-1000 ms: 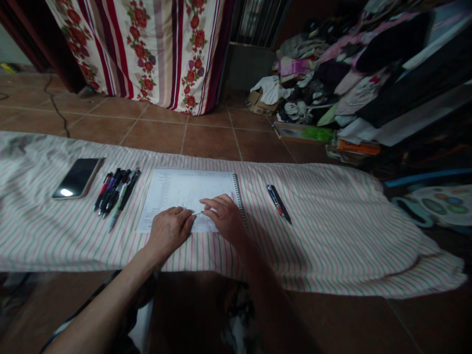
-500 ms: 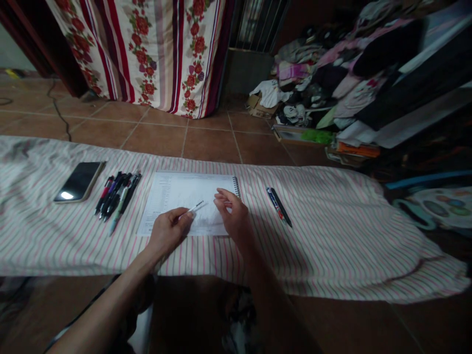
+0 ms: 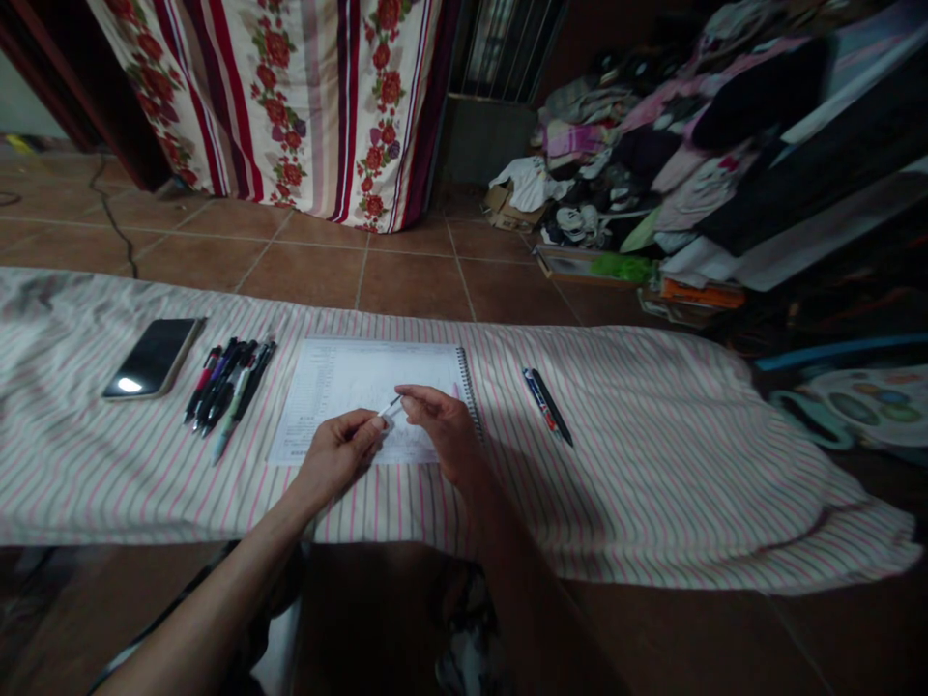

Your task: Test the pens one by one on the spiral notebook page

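Note:
Over the notebook [image 3: 362,372], my left hand [image 3: 340,445] is closed, with a slim white pen [image 3: 390,405] pinched between thumb and fingers. The pen slants up to the right and its far end looks dark. At that far end, my right hand [image 3: 440,425] has its thumb and fingers closed on the tip. Part of the pen is hidden in each hand. Printed or written pages show on the notebook, whose spiral binding runs down its right side. Two dark pens [image 3: 549,406] lie side by side to the right of it.
Left of the notebook lies a bunch of several pens [image 3: 228,387], and beyond them a phone [image 3: 154,358]. A striped cloth [image 3: 652,435] covers the low surface. On the tiled floor behind are a floral curtain [image 3: 311,106] and a heap of clothes [image 3: 616,164].
My right hand has moved left and down to the pen's far end, and its fingers have closed there. The left hand has shifted slightly right, still holding the pen.

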